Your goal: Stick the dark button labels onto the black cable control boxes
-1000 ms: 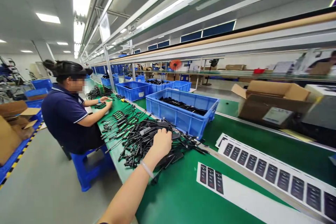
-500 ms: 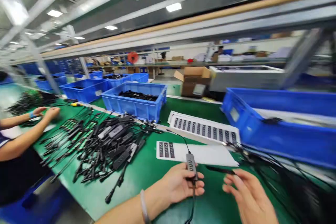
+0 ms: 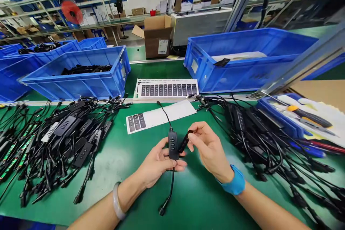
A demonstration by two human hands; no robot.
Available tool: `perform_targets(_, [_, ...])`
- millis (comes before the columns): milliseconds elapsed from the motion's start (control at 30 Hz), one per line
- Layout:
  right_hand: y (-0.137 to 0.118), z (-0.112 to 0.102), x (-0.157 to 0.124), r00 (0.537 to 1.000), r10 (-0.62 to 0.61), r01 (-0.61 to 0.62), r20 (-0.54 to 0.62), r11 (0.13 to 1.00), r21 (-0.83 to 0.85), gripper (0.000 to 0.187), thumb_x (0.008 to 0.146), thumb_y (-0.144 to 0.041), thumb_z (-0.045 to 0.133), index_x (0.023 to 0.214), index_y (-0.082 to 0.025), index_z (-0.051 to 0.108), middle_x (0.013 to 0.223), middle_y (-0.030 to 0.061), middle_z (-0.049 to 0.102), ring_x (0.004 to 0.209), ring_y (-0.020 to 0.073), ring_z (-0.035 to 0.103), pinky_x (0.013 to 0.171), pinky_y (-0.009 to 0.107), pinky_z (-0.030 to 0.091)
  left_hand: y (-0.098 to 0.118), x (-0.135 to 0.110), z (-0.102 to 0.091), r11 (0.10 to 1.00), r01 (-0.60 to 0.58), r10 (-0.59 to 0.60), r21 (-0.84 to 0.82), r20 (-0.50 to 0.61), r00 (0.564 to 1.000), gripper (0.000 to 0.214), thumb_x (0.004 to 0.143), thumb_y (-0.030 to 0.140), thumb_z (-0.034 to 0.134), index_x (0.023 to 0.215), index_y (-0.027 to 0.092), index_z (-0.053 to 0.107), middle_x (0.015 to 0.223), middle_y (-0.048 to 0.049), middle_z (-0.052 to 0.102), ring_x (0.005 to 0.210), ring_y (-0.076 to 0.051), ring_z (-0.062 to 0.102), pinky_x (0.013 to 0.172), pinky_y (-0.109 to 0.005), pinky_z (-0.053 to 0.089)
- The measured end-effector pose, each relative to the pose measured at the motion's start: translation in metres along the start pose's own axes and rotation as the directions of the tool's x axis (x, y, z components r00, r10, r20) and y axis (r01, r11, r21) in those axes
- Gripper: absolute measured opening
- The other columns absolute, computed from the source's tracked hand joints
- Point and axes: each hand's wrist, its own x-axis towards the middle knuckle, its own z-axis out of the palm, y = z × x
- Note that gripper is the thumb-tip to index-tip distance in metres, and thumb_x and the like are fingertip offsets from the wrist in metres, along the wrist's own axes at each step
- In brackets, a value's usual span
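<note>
My left hand (image 3: 161,160) is closed around a black cable controller (image 3: 173,143), a small box with a row of slots and a cable at each end. Its lower cable hangs down to a round connector (image 3: 161,210). In a pinch of thumb and fingers, my right hand (image 3: 206,147) holds a black label (image 3: 185,142) tilted just right of the controller. Whether the two touch I cannot tell. Beyond my hands lies a white label sheet (image 3: 167,115) with three black labels at its left end. Behind it is a fuller label sheet (image 3: 167,89).
Piles of black cabled controllers lie at left (image 3: 66,125) and right (image 3: 239,118) on the green table (image 3: 121,187). Blue bins (image 3: 81,84) (image 3: 223,77) stand along the back, with a cardboard box (image 3: 157,39) between them. A blue tray (image 3: 280,115) with tools sits at right.
The view has swung right and down. My right hand has brought the label in close to the controller, which stays in my left hand. The co-worker at left is out of view.
</note>
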Motion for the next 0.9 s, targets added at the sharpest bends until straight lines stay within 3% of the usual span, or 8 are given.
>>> perform_targets(133, [-0.0019, 0.0044, -0.0011, 0.991, 0.117, -0.110, 0.060, 0.988, -0.108, 0.025, 0.085, -0.038, 0.067, 0.088, -0.017, 0.055, 0.071, -0.0007, 0.047, 0.056, 0.0090, 0.047, 0.045, 0.018, 0.044, -0.0062, 0.0017, 0.0002, 1.000, 0.002, -0.002, 0.006, 0.044, 0.999, 0.067, 0.072, 0.015, 0.076, 0.131, 0.014, 0.043, 0.106, -0.0154, 0.066, 0.086, -0.022, 0.068, 0.081, -0.036, 0.053])
perform_targets(300, [-0.0005, 0.0084, -0.0041, 0.962, 0.259, -0.251, 0.090, 0.963, -0.096, 0.032, 0.081, -0.044, 0.069, 0.090, -0.015, 0.057, 0.069, -0.0006, 0.046, 0.054, 0.0097, 0.046, 0.039, 0.018, 0.046, -0.0095, 0.0029, -0.0005, 1.000, 0.003, -0.004, 0.006, 0.065, 0.998, 0.065, 0.074, 0.015, 0.076, 0.132, 0.014, 0.045, 0.103, -0.0149, 0.066, 0.088, -0.024, 0.069, 0.082, -0.037, 0.053])
perform_targets(600, [-0.0048, 0.0081, -0.0010, 0.955, 0.281, -0.279, 0.098, 0.960, -0.030, 0.032, 0.080, -0.042, 0.071, 0.088, -0.014, 0.056, 0.067, -0.0013, 0.047, 0.048, 0.0072, 0.046, 0.037, 0.016, 0.044, -0.0079, 0.0024, 0.0005, 1.000, 0.007, -0.008, 0.017, 0.082, 0.997, 0.063, 0.078, 0.017, 0.074, 0.134, 0.016, 0.045, 0.104, -0.0134, 0.066, 0.088, -0.023, 0.068, 0.082, -0.036, 0.053])
perform_targets(900, [-0.0043, 0.0073, -0.0024, 0.963, 0.254, -0.246, 0.085, 0.964, -0.102, 0.031, 0.080, -0.042, 0.070, 0.088, -0.015, 0.058, 0.068, 0.0001, 0.049, 0.051, 0.0083, 0.048, 0.039, 0.016, 0.048, -0.0061, 0.0030, 0.0006, 0.999, -0.009, 0.006, 0.031, 0.103, 0.995, 0.059, 0.081, 0.015, 0.071, 0.134, 0.016, 0.045, 0.103, -0.0119, 0.065, 0.088, -0.020, 0.068, 0.079, -0.033, 0.054])
